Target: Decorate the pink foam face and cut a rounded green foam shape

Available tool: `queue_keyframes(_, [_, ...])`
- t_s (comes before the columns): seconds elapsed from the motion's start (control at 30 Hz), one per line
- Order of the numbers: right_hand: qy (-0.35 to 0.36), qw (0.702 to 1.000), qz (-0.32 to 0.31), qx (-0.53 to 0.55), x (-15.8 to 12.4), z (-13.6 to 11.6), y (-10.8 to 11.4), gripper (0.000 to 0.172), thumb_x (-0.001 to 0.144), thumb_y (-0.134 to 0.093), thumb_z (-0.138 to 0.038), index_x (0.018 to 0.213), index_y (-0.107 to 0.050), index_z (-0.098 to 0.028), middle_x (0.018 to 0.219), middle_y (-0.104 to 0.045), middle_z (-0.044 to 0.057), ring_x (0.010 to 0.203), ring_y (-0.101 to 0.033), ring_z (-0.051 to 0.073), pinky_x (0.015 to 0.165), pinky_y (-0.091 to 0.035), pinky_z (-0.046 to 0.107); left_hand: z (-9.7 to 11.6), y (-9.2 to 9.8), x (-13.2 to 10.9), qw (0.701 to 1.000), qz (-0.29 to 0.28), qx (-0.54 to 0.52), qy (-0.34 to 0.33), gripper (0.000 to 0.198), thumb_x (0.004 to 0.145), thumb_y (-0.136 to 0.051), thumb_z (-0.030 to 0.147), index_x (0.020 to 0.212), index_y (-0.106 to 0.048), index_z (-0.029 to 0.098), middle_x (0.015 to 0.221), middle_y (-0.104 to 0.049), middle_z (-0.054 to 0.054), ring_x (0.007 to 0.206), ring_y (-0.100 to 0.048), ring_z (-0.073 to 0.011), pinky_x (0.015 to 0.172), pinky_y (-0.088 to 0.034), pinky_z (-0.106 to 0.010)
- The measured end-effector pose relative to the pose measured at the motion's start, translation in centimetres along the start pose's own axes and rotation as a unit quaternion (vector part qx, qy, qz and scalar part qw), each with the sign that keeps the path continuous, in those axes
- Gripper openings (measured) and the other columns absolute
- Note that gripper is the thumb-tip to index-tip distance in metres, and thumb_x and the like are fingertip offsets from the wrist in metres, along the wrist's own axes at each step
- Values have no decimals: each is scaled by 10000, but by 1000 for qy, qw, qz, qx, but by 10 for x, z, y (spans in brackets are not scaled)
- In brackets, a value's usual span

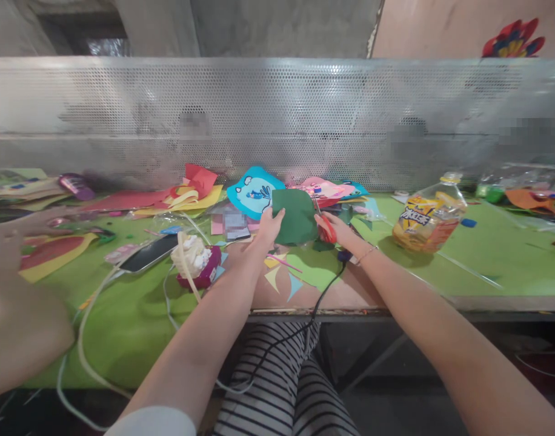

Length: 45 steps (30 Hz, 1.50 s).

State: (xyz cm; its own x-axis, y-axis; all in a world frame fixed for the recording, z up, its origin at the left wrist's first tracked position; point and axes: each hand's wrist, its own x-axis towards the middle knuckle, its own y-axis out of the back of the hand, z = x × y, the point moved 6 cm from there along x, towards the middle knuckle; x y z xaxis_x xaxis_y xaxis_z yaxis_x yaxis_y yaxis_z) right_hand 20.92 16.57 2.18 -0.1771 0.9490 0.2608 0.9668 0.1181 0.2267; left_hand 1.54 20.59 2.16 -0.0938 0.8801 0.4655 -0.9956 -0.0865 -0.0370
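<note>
A dark green sheet (298,218) with a rounded outline is held up over the table in front of me. My left hand (271,226) pinches its left edge, thumb on the near face. At the sheet's right edge, my right hand (334,230) is closed around a pair of scissors with red handles (327,231). The blades point away from me, close along the green edge; whether they touch it I cannot tell. Behind the sheet stands a blue cut-out (254,192) with a drawn figure. Small yellow and light blue scraps (294,286) lie below my hands.
To the right stands a plastic bottle (427,218) with a yellow label. On the left are a phone (150,251), white cables and a tissue pack (198,263). Another person's arm (27,327) reaches in from the left. A perforated metal screen (277,115) closes the back.
</note>
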Motion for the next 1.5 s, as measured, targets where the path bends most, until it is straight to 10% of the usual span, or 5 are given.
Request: queue_keyframes(1.5, [16, 996, 1, -87, -8, -17, -6, 414, 715, -573, -601, 702, -442, -208, 434, -455, -46, 378, -449, 104, 378, -356, 254, 2, -1, -1, 1000, -11, -28, -8, 304, 805, -566, 303, 1066, -611, 152, 1114, -665, -86, 999, -627, -202, 888, -488, -330])
